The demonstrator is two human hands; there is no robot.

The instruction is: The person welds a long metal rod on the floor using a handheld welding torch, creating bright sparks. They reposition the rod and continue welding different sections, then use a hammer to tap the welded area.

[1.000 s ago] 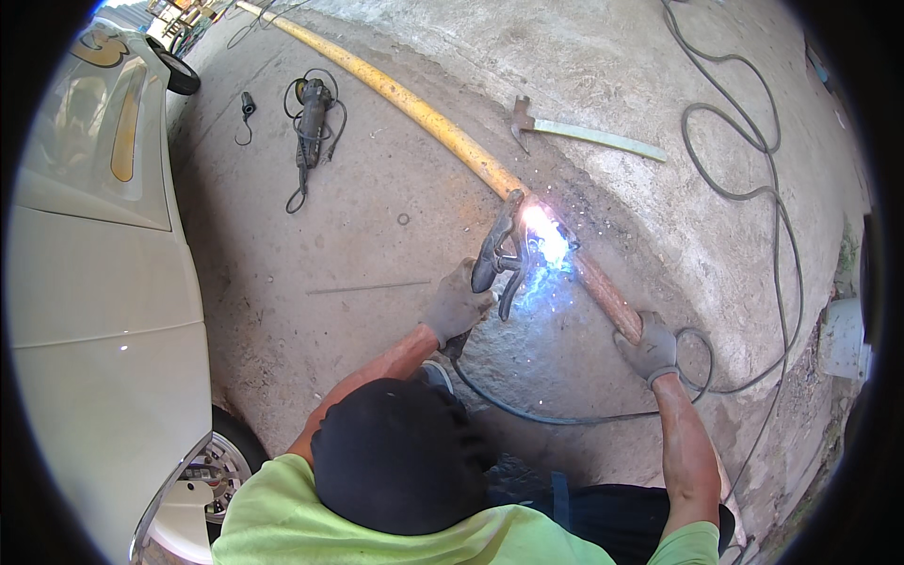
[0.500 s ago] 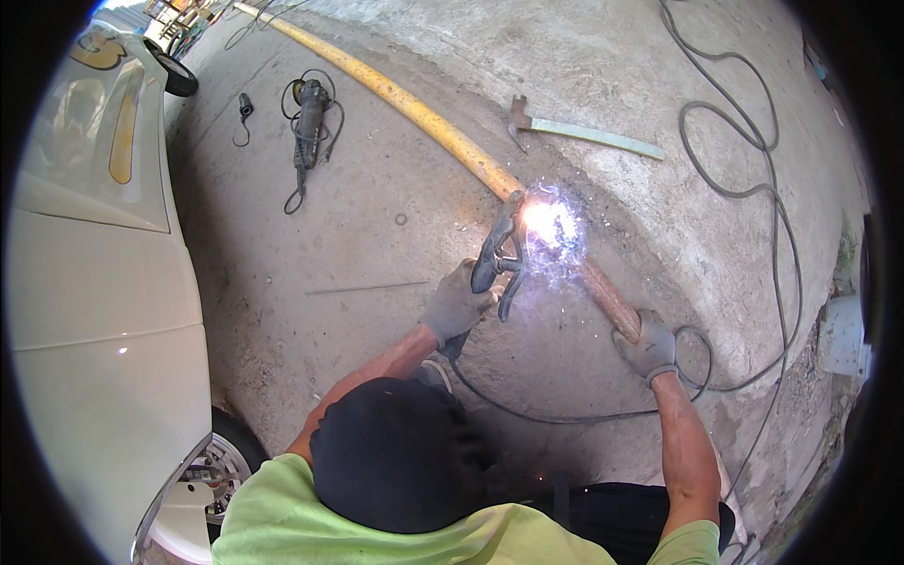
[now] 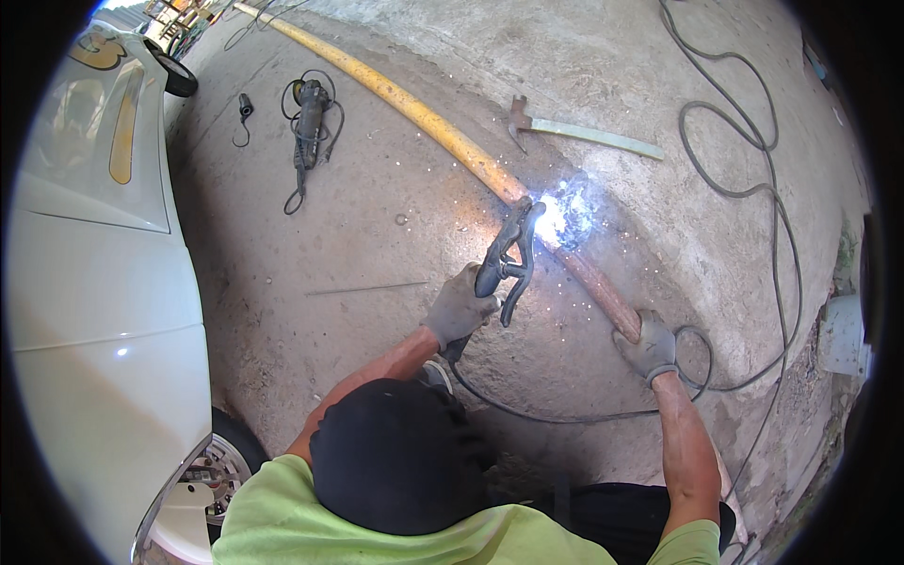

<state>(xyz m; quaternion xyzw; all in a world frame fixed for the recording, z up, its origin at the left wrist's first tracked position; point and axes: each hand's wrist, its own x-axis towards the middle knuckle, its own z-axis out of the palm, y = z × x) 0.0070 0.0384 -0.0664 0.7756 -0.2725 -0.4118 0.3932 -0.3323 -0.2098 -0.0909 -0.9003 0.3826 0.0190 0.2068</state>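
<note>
Neither of my hands is in view. In front of me crouches a person in a black head covering (image 3: 400, 457) and a lime-green shirt (image 3: 282, 513). Their gloved left hand (image 3: 460, 306) grips a black welding electrode holder (image 3: 504, 250), whose jaws reach up to a yellow pipe (image 3: 414, 108). A bright arc (image 3: 562, 218) burns there and hides the tip and the spot it touches. The person's gloved right hand (image 3: 650, 347) is wrapped round the end of a rusty pipe piece (image 3: 601, 287), which lines up with the yellow pipe.
A white car (image 3: 104, 311) stands along the left. On the concrete lie an angle grinder (image 3: 309, 122), a hammer (image 3: 589, 135) and a thin rod (image 3: 367, 288). A dark cable (image 3: 777, 226) loops down the right side, near a white bucket (image 3: 843, 334).
The person's electrode holder has shifted slightly to the right. The arc's glow is smaller and bluer, and more of the rusty pipe shows. Sparks are scattered more widely over the ground.
</note>
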